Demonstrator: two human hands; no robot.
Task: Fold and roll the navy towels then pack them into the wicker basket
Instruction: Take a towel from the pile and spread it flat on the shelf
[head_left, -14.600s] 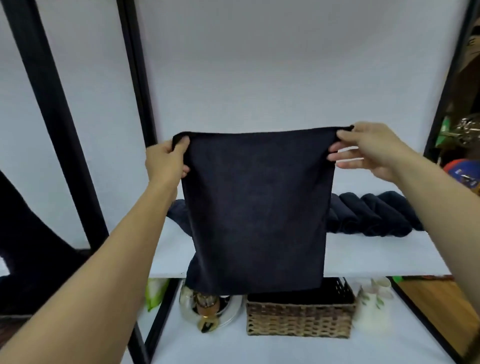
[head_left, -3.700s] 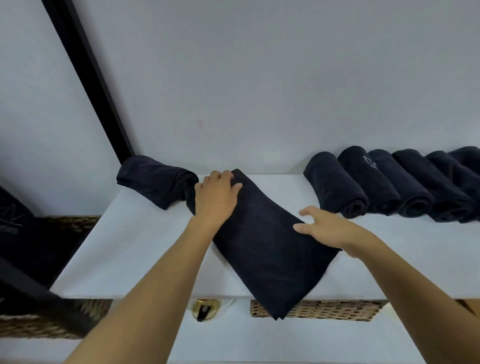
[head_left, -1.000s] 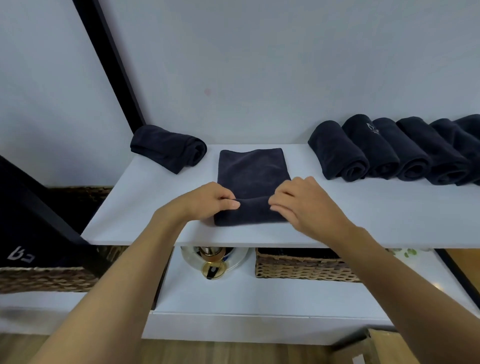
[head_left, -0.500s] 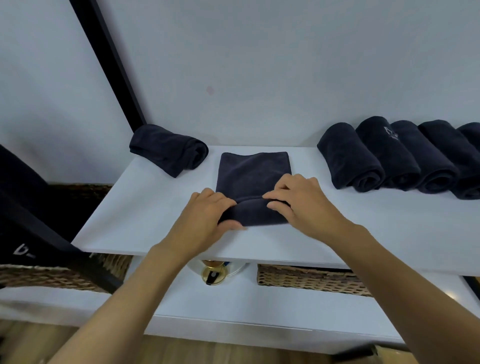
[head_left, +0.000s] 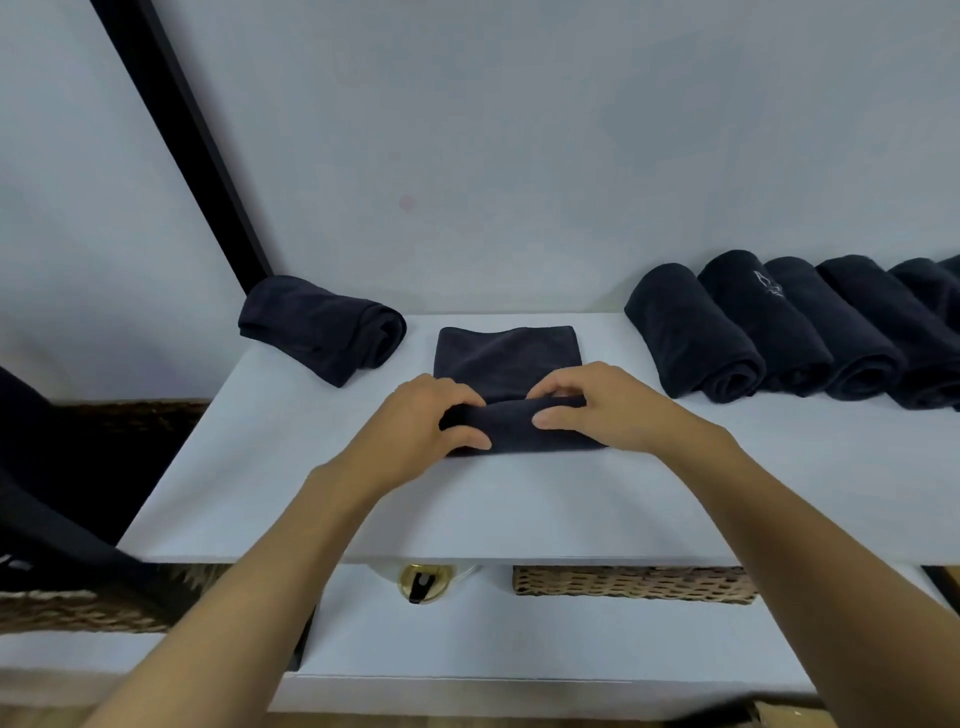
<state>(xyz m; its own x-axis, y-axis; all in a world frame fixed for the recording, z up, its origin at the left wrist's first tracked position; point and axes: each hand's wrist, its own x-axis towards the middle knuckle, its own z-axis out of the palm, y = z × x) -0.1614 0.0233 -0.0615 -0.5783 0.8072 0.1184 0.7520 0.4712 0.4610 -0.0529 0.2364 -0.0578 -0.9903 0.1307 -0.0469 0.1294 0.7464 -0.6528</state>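
Observation:
A folded navy towel (head_left: 506, 356) lies on the white shelf (head_left: 519, 509), its near end rolled into a thick tube. My left hand (head_left: 423, 431) grips the left end of that roll, fingers curled over it. My right hand (head_left: 597, 408) grips the right end, thumb in front and fingers over the top. The far half of the towel is still flat. Under the shelf's front edge the rim of a wicker basket (head_left: 634, 584) shows on the lower shelf.
Several rolled navy towels (head_left: 779, 327) line the shelf at the right. One loosely rolled towel (head_left: 322, 327) lies at the back left by a black post (head_left: 182, 135). A gold-topped object (head_left: 423, 582) and another wicker basket (head_left: 78, 608) sit below.
Both hands have rolled the towel's near end away from me, so the roll is thicker and the flat part shorter than half a second ago.

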